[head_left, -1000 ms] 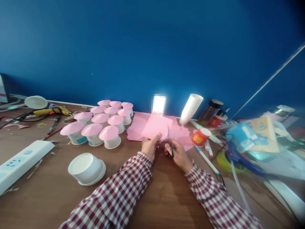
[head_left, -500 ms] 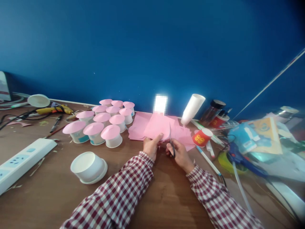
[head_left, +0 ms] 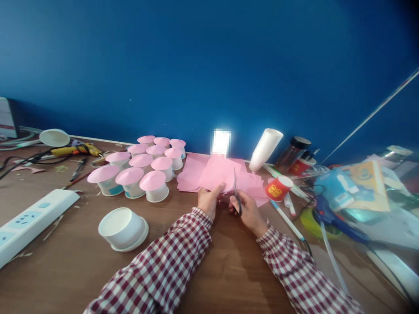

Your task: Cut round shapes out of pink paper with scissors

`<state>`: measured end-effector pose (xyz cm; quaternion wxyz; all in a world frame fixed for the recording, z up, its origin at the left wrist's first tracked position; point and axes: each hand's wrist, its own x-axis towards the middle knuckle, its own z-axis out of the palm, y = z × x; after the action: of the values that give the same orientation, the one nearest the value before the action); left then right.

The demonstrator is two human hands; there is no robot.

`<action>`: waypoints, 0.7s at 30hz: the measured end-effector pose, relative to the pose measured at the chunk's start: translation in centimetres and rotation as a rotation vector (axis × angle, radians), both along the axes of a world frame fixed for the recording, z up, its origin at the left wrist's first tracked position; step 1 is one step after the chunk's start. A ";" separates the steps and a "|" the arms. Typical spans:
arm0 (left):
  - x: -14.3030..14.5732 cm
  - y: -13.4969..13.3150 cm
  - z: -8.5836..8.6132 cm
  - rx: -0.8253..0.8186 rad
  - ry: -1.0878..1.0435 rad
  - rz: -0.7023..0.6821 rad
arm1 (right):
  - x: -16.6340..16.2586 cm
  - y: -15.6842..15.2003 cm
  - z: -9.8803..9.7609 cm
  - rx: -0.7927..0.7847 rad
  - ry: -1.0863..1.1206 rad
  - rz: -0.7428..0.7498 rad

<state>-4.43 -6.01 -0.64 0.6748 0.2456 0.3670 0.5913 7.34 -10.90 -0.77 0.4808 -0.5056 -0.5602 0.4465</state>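
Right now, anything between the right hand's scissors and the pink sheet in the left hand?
Nothing visible. The scissors in the right hand are at the right edge of the pink sheet held by the left hand. The red cup is off to the right, not between them.

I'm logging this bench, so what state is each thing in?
Scissors: in the right hand; blade opening unclear.
Pink paper: held by the left hand.
Twelve white cups: upside down, topped with pink cones.
White bowl: upside down.
Cup stack: nested.
Jar: black lid on.
Power strip: visible sockets unplugged.
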 end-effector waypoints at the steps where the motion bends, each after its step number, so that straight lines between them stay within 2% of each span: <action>1: 0.0 0.0 0.0 0.000 -0.002 0.000 | 0.0 0.0 0.0 0.001 -0.001 0.001; 21: 0.0 0.1 -0.3 0.019 0.016 -0.001 | 0.1 0.0 -0.2 0.007 0.021 -0.007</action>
<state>-4.42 -5.88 -0.96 0.6699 0.2570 0.3667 0.5922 7.45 -10.86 -0.99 0.4901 -0.5011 -0.5549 0.4481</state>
